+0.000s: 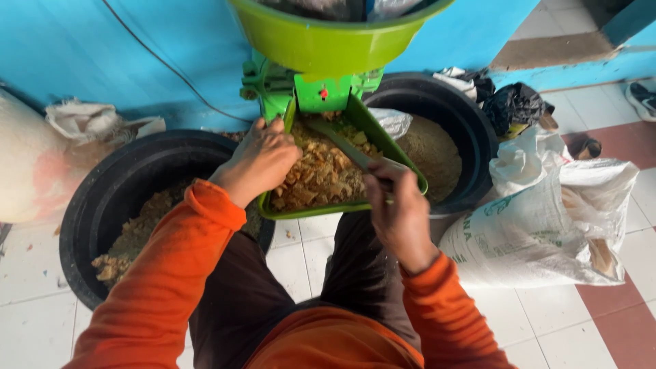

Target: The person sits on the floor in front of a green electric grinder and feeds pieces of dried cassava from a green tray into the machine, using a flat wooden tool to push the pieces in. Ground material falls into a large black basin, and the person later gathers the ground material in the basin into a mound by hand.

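A green grinding machine (321, 89) with a round green hopper (328, 41) stands against the blue wall. Its green feed tray (383, 147) holds tan, crumbly chunks (321, 174). My left hand (260, 160) rests on the tray's left rim, fingers touching the chunks. In my right hand (400, 208) I grip the handle of a grey paddle-like tool (345, 147) whose blade reaches into the chunks toward the machine's throat. Both sleeves are orange.
A black tub (96, 212) at left holds coarse brown chunks. Behind the tray, a second black tub (471, 130) holds fine brown powder. A white woven sack (547, 219) lies at right, black bags (512, 106) behind it, another sack (27, 164) far left. The floor is tiled.
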